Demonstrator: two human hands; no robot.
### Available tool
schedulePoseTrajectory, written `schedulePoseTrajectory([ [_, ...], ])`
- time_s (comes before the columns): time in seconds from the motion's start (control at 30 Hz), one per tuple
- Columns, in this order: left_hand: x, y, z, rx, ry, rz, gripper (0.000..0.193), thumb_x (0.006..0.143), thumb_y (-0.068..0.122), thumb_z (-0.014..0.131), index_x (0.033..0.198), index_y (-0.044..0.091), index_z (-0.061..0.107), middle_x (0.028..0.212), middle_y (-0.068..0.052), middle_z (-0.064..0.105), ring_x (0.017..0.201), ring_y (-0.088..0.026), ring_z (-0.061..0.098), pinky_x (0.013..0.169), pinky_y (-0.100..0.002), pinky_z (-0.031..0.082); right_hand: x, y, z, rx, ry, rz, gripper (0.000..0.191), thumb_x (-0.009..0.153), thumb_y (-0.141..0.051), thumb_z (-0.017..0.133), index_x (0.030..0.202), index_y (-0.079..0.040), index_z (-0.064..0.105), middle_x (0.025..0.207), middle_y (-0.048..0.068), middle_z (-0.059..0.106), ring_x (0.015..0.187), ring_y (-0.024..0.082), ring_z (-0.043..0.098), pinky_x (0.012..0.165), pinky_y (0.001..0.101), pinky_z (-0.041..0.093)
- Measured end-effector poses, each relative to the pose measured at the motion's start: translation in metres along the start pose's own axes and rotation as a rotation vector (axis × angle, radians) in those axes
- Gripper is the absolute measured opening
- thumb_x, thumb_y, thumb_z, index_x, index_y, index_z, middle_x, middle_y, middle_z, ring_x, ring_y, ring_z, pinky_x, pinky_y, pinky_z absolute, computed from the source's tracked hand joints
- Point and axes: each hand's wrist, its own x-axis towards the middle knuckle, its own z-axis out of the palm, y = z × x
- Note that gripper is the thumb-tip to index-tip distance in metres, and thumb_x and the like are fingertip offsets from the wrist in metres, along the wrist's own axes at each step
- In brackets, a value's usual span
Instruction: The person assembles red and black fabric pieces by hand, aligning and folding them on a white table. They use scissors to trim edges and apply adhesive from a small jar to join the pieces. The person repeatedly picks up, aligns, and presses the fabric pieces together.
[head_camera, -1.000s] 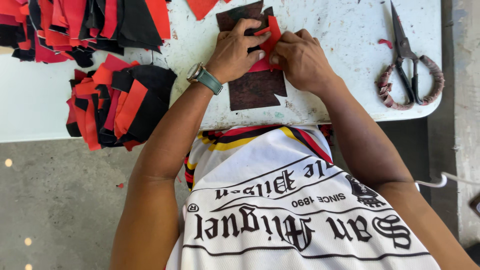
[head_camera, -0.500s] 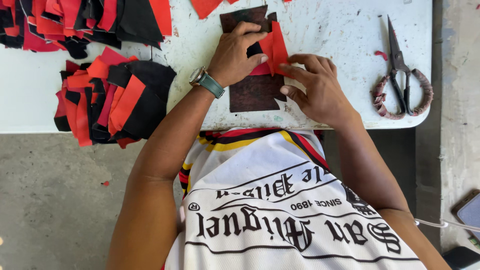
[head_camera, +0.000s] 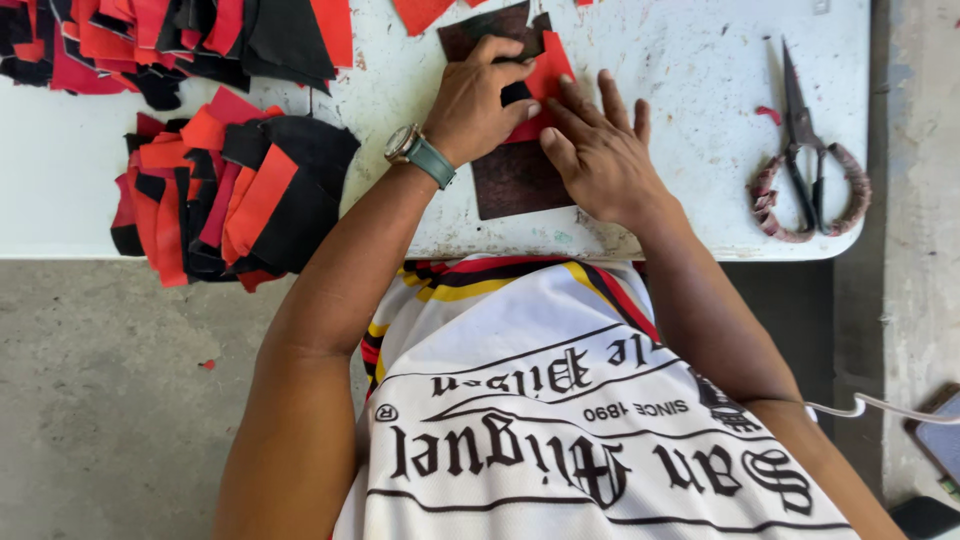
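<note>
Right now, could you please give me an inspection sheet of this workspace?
Surface: white table, scuffed and stained.
Job's things: red piece lying on a dark brown sheet; a small black piece sits between them.
Clutter: pile of red and black pieces at left, more pieces along the far edge; scissors with wrapped handles at right.
Hands: left hand and right hand both press flat on the pieces; wristwatch on the left wrist.
Cables: white cable at lower right.
Surroundings: grey concrete floor.
</note>
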Motion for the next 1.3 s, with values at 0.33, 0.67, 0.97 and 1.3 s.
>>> schedulePoseTrajectory([
  [0.33, -0.005, 0.007, 0.001, -0.02, -0.004, 0.014, 0.034, 0.087, 0.019, 0.086, 0.116, 0.005, 0.076, 0.132, -0.014, 0.064, 0.114, -0.032, 0.068, 0.098, -0.041, 0.056, 0.042, -0.006, 0.004, -0.024, 0.103, 0.008, 0.064, 0.105, -0.048, 0.022, 0.161, -0.019, 0.032, 0.171, 0.003, 0.017, 0.155, 0.038, -0.003, 0.119, 0.0692, -0.002],
  [0.67, -0.004, -0.001, 0.005, -0.06, -0.04, 0.075, 0.03, 0.092, 0.02, 0.085, 0.116, 0.003, 0.076, 0.133, -0.014, 0.064, 0.118, -0.031, 0.067, 0.102, -0.04, 0.055, 0.03, -0.003, 0.007, 0.027, 0.064, 0.004, 0.065, 0.105, -0.049, 0.023, 0.162, -0.019, 0.031, 0.17, 0.002, 0.018, 0.156, 0.039, 0.0, 0.118, 0.072, -0.001],
  [0.97, -0.003, -0.002, 0.002, -0.086, -0.052, 0.037, 0.033, 0.085, 0.02, 0.088, 0.11, 0.001, 0.076, 0.13, -0.015, 0.064, 0.117, -0.033, 0.065, 0.1, -0.041, 0.054, 0.0, 0.001, 0.01, 0.032, -0.008, 0.055, 0.066, 0.103, -0.053, 0.026, 0.16, -0.02, 0.032, 0.169, 0.0, 0.018, 0.156, 0.035, 0.001, 0.119, 0.0695, -0.002],
  [1.3, -0.001, 0.007, -0.002, -0.088, -0.048, -0.061, 0.031, 0.087, 0.017, 0.083, 0.114, 0.005, 0.076, 0.134, -0.013, 0.063, 0.118, -0.032, 0.066, 0.1, -0.04, 0.055, 0.017, -0.009, 0.01, -0.062, 0.104, -0.024, 0.067, 0.105, -0.05, 0.03, 0.162, -0.015, 0.027, 0.17, 0.006, 0.018, 0.156, 0.037, 0.007, 0.118, 0.0706, 0.004],
])
